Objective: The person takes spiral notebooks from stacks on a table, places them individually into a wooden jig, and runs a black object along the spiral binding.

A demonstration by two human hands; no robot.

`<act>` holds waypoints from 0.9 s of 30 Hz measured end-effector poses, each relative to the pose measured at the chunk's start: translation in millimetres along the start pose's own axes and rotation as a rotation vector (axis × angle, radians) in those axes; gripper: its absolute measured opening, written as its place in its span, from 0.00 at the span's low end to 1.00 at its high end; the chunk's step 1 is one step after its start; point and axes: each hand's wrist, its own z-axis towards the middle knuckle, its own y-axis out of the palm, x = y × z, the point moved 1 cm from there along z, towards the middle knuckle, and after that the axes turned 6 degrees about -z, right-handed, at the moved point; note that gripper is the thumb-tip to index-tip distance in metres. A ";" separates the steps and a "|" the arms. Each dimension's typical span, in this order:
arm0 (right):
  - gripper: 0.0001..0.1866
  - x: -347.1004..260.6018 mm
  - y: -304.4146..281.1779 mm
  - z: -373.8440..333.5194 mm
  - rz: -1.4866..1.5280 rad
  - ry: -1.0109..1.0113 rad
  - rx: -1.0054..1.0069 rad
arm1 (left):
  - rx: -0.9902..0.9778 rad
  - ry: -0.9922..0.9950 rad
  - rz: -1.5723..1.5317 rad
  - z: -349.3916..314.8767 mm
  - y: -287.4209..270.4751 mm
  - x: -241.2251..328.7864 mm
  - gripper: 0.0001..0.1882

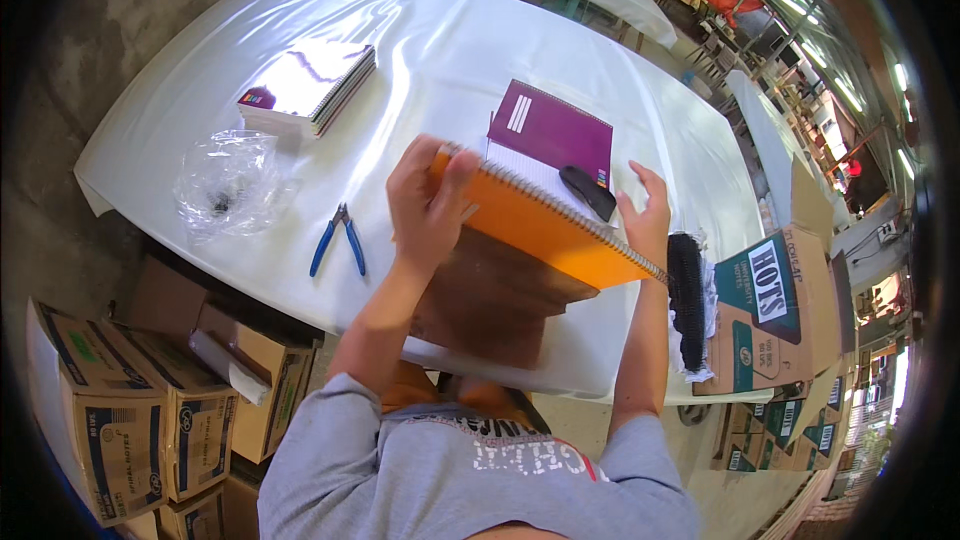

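Observation:
My left hand (425,202) is closed around the left end of an orange spiral notebook (545,230), which is tilted with its wire binding uppermost. My right hand (645,208) is beside the notebook's right end, thumb and fingers apart. Beyond the orange notebook, a purple spiral notebook (555,130) lies open with a lined page showing. On it rests a black curved object (588,192) whose kind I cannot make out. Below the orange notebook is a brown board (480,310) at the table's near edge. Blue-handled cutters (338,240) lie left of my left hand.
A stack of spiral notebooks (310,90) and a crumpled clear plastic bag (232,185) lie on the white-covered table (430,50). A bundle of black coils (687,302) is at the right edge, next to an open carton (765,310). More cartons (120,430) stand lower left.

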 end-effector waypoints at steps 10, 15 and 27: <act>0.22 -19.6 38.0 -21.5 1.176 0.387 -0.692 | 0.122 0.127 0.019 41.9 13.2 26.4 0.19; 0.22 13.6 37.1 -52.5 1.067 0.420 -0.629 | 0.135 0.117 0.002 17.6 5.4 23.1 0.16; 0.28 -35.2 -0.3 -137.5 0.522 0.290 -0.222 | 0.408 0.388 -0.259 90.4 -16.7 89.4 0.14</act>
